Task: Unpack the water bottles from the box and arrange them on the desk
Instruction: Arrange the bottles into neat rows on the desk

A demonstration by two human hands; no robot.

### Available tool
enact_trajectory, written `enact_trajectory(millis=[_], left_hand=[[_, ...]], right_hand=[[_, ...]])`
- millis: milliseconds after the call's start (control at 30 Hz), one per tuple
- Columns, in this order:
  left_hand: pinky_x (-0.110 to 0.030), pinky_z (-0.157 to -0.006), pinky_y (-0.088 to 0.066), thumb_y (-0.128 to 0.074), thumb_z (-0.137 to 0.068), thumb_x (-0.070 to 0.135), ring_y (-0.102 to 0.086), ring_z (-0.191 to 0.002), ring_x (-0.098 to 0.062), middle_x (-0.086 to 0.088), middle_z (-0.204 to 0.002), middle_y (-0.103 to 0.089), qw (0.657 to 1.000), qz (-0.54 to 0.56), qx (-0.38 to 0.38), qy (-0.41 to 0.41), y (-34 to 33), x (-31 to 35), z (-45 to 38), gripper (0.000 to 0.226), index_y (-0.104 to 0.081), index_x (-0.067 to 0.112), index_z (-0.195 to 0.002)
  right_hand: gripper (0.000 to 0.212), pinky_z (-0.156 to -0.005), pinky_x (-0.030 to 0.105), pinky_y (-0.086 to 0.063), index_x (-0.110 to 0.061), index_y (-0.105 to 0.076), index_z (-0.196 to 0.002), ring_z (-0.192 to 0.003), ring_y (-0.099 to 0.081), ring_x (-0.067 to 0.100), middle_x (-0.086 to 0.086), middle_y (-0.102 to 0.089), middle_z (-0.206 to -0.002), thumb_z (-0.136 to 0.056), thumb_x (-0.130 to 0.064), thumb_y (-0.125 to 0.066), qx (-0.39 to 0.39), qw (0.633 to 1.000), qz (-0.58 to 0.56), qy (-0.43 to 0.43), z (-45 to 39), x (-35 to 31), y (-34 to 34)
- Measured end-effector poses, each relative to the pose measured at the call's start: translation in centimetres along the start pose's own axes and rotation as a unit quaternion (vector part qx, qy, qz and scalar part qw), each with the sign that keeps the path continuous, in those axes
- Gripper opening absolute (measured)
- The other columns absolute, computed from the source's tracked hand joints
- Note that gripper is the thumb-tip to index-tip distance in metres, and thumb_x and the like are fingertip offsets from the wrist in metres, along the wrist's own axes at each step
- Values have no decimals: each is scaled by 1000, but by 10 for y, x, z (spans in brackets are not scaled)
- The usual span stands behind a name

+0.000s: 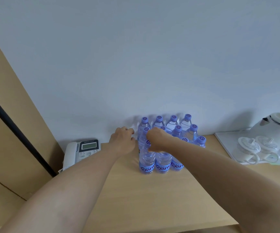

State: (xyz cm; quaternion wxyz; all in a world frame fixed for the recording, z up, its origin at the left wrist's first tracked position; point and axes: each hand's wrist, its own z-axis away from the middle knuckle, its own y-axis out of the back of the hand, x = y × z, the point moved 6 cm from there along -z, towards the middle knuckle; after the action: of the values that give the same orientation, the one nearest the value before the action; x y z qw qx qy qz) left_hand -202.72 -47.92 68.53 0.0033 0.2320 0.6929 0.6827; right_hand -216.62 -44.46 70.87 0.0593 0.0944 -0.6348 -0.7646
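The water bottles [167,142] stand upright in a tight block of rows on the wooden desk [152,199], the far row against the wall [135,56]. My right hand [157,140] is over the near-left part of the block, fingers curled down among the purple caps; whether they grip a bottle I cannot tell. My left hand [123,140] sits just beside the block's left edge, fingers curled loosely, grasping nothing visible. Left of that, a desk telephone [81,153]. Far right, a white tray [233,148] carries an electric kettle [275,128] and two lidded cups [256,147].
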Motion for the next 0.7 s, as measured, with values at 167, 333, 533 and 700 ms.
enact_trajectory(millis=[167, 333, 533, 700], left_hand=[[-40, -91, -45, -45, -93, 26, -46, -116, -28, -8, -123, -54, 1000, -5, -18, -5, -2, 2, -7, 35, -55, 18, -125], [-39, -91, -45, -46, -93, 26, -46, -117, -28, -8, -125, -54, 1000, 5, 4, 10, 7, -3, -22, 38, -54, 20, -129], [-40, -95, -44, -44, -95, 27, -43, -120, -29, -9, -128, -53, 999, -7, -2, 39, 8, -17, -36, 38, -52, 19, -132], [-41, -97, -44, -44, -96, 28, -43, -122, -30, -10, -130, -52, 999, -14, -10, 46, 8, -19, -45, 39, -51, 18, -133]], right_hand=[[46, -77, 37, -56, -12, -70, -104, -94, -62, 24, 5, -66, -98, -66, -32, -86, -4, 1000, -19, -8, -8, 11, 11], [62, -76, 29, -46, -19, -64, -116, -98, -56, 19, -3, -60, -102, -62, -29, -90, -46, 998, -37, 23, -26, 10, 21], [44, -59, 25, -40, -6, -70, -77, -68, -50, 15, 3, -57, -68, -70, -49, -78, -43, 997, -41, 40, -46, 14, 34], [31, -63, 30, -42, -19, -52, -74, -79, -53, 24, 0, -52, -81, -77, -46, -67, 42, 998, -36, -14, -63, 26, 35]])
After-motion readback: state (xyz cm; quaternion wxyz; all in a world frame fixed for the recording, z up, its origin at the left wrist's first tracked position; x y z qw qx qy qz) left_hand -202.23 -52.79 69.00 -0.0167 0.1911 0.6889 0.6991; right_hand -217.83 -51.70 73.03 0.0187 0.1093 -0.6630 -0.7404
